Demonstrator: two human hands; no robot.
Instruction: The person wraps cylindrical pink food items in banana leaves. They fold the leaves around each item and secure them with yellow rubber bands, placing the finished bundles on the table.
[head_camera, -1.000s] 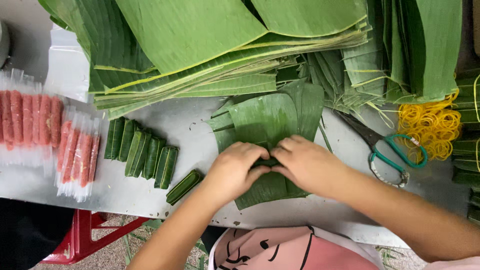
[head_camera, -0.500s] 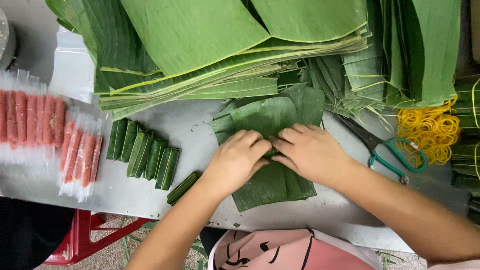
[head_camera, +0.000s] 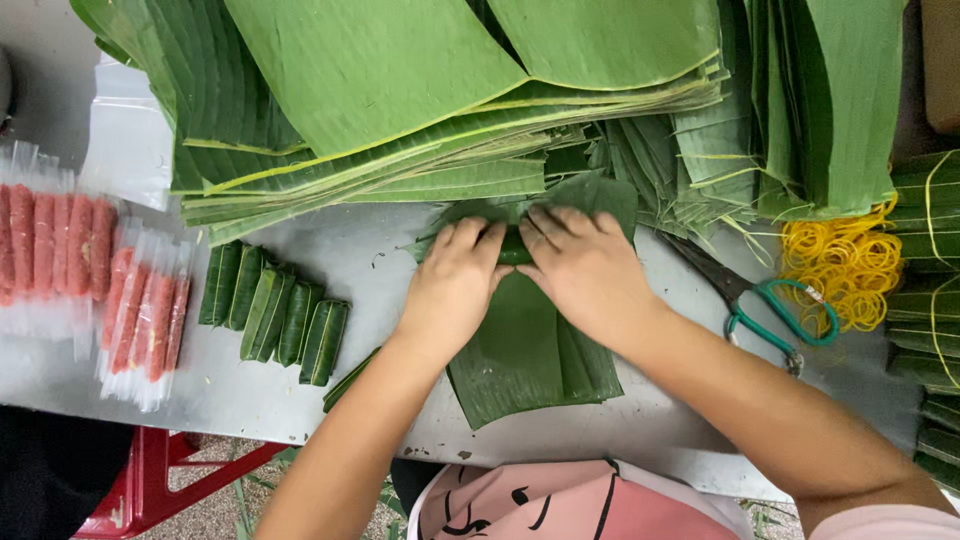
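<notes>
My left hand (head_camera: 455, 285) and my right hand (head_camera: 585, 268) press side by side on a leaf roll (head_camera: 514, 246) at the far end of a small stack of cut banana leaf pieces (head_camera: 520, 355) on the grey table (head_camera: 370, 255). The fingers of both hands curl over the roll, which is mostly hidden under them. The flat leaf pieces stretch from the hands toward me.
Several finished green leaf-wrapped rolls (head_camera: 272, 312) lie left of my hands, and plastic-wrapped pink sausages (head_camera: 95, 275) lie further left. Large banana leaves (head_camera: 420, 90) are piled at the back. Green-handled scissors (head_camera: 765, 305) and yellow rubber bands (head_camera: 840, 265) lie to the right.
Both hands have moved away from me along the leaf pieces, rolling the leaf toward the far end; more flat leaf now shows on the near side.
</notes>
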